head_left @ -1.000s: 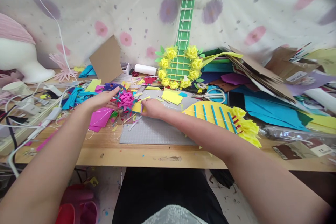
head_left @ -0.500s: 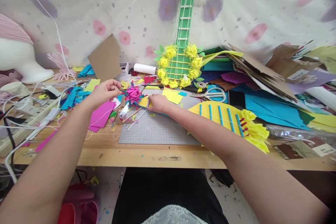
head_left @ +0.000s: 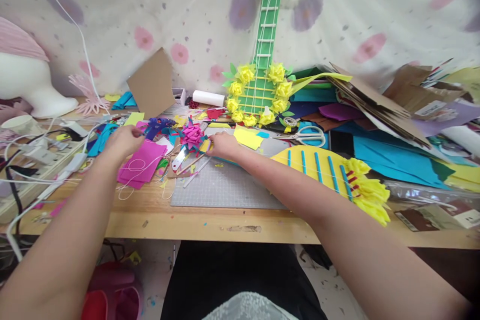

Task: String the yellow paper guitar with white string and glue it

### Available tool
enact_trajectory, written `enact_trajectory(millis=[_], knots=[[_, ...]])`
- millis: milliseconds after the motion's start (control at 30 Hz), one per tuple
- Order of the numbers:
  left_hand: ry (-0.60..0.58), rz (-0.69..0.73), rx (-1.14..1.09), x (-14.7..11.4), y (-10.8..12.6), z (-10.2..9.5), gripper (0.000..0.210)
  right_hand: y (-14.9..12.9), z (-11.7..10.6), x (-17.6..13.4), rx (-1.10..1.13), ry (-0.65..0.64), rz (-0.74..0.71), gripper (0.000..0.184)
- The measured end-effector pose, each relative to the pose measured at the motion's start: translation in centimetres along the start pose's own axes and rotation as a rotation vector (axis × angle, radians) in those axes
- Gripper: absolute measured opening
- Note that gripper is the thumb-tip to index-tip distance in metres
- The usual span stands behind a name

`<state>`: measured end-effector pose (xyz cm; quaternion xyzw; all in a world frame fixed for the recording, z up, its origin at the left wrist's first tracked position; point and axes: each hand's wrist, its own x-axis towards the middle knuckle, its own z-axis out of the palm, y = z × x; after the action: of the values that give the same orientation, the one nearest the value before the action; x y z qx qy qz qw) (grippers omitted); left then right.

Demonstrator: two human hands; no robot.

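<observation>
My right grip [head_left: 225, 146] is closed round the narrow neck of the yellow paper guitar [head_left: 312, 166], just beside the pink flower [head_left: 193, 134], probably to steady it; its body lies right on the desk [head_left: 157, 215]. My left grip [head_left: 125, 140] curls over pink sheets [head_left: 144, 167]; I cannot tell whether it holds anything.

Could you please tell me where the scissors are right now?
In the head view, the scissors lie right of centre, just left of the black phone and behind the striped yellow guitar.
</observation>
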<state>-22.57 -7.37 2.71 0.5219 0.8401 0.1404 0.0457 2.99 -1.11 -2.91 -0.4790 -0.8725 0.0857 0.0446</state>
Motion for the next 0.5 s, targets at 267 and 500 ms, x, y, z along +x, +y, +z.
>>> enact_trajectory(millis=[267,500], knots=[[-0.506,-0.008,-0.811,-3.7,4.8,3.2,0.036,0.2,0.9,0.1,0.047,0.013,0.060,0.052],[-0.085,0.135,-1.011,-2.5,4.0,0.1,0.024,0.2,1.1,-0.1,0.067,0.026,0.067,0.052]])
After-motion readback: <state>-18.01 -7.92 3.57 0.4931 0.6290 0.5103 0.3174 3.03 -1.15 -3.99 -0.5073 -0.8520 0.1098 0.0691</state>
